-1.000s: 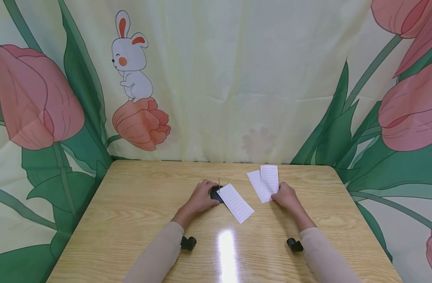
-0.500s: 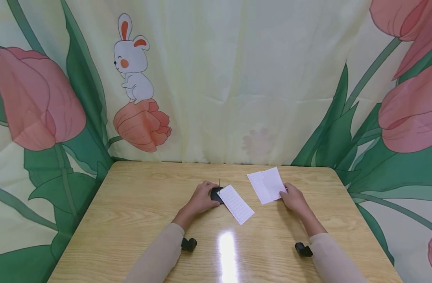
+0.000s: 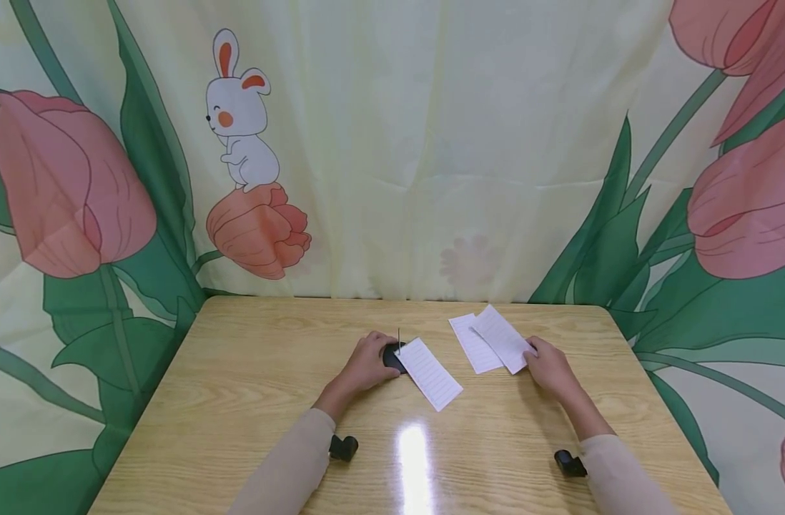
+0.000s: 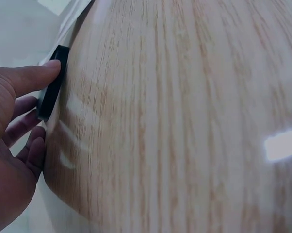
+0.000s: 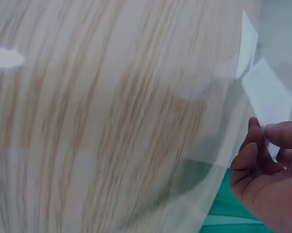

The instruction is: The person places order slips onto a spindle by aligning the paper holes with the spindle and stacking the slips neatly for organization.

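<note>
My left hand point(image 3: 367, 363) grips the round black base point(image 3: 393, 357) of a paper spike, thumb on the near side, fingers behind. Its thin spike point(image 3: 399, 336) points straight up. A white lined slip point(image 3: 430, 375) sits at the spike with one corner and slants toward me on the right. In my right hand point(image 3: 550, 363), thumb and fingers pinch the right edge of another lined slip point(image 3: 503, 339), held tilted. That slip partly covers a further lined slip point(image 3: 475, 345) lying on the table. The right wrist view shows the pinched slip point(image 5: 268, 92) above the tabletop.
The wooden table point(image 3: 238, 379) reaches back to a curtain point(image 3: 392, 179) printed with tulips and a rabbit. Black wrist cameras point(image 3: 344, 448) sit at both sleeves. A bright light reflection point(image 3: 413, 458) shows on the near tabletop.
My right hand has moved to the right and slightly nearer, carrying the pinched slip, which turned and tilted, baring more of the slip beneath. My left hand stays on the base.
</note>
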Demonstrator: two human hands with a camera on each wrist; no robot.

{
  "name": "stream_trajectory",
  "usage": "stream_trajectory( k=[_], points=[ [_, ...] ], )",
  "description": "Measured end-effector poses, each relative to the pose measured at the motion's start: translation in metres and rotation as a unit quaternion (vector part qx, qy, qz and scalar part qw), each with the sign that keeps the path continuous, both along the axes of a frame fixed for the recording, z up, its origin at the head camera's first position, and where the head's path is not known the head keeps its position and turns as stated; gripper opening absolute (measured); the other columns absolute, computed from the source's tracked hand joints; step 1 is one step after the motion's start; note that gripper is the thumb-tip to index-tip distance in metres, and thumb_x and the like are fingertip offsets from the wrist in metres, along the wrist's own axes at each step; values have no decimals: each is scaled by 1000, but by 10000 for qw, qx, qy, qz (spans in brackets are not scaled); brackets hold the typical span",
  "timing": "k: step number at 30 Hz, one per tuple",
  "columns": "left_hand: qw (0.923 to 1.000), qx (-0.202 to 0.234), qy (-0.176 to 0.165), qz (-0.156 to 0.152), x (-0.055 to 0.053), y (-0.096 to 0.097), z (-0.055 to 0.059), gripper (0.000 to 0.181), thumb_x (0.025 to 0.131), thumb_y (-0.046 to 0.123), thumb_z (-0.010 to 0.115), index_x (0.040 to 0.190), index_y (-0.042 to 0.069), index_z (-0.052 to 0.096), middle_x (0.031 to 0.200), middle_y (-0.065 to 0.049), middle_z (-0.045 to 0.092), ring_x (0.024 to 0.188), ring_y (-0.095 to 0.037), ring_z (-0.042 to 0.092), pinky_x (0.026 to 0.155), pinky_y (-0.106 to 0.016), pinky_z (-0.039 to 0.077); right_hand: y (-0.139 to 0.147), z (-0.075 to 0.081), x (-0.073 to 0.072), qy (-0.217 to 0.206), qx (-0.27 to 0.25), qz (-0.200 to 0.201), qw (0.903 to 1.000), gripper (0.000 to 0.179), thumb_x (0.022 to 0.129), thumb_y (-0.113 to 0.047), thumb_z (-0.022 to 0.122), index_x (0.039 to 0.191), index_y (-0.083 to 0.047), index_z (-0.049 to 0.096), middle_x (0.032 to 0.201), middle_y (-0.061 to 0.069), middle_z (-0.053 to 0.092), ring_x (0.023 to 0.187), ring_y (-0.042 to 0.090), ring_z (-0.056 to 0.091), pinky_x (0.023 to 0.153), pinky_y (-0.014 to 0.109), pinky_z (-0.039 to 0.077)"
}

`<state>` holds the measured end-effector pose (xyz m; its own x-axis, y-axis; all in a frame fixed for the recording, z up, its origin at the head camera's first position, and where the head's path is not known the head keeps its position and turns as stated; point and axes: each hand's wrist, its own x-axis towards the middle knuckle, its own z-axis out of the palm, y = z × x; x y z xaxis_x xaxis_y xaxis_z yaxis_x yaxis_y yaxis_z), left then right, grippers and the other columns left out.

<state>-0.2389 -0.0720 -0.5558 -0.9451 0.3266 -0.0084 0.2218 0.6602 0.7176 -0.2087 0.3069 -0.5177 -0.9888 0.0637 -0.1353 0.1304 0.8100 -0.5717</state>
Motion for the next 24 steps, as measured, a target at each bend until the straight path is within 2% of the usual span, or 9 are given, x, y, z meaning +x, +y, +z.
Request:
stream_trajectory(
  k=[6, 13, 17, 24],
  points=[
    [10000, -54, 31, 1, -1, 0, -1, 63, 80, 17, 90, 137, 10, 64, 139, -15, 57, 123, -35, 52, 103, -48, 47, 9, 2, 1, 362, 200, 221, 9989, 28, 108, -12, 47, 120, 8, 63, 115, 26, 68, 101, 35, 61, 86, 50, 50],
    [9999, -109, 27, -19, -1, 1, -1, 63, 80, 19, 90, 137, 10, 64, 138, -15, 57, 122, -34, 52, 103, -47, 47, 16, 10, 4, 782, 338, 489, 9952, 22, 104, -9, 56, 115, 7, 67, 100, 19, 70, 83, 24, 58, 70, 34, 48],
    [9999, -118, 23, -9, -1, 1, 0, 65, 80, 19, 90, 139, 9, 63, 140, -15, 57, 123, -35, 52, 103, -47, 47, 19, 18, 6, 858, 302, 519, 9945, 20, 104, -9, 58, 116, 5, 67, 97, 16, 70, 81, 22, 57, 68, 31, 47],
    [9999, -44, -112, -32, 0, -1, 4, 70, 81, 19, 89, 143, 7, 59, 145, -15, 54, 130, -35, 51, 108, -49, 46, 21, 39, 8, 976, 234, 618, 9930, 23, 103, -9, 60, 120, 6, 65, 99, 20, 70, 80, 23, 60, 66, 32, 50]
  ],
)
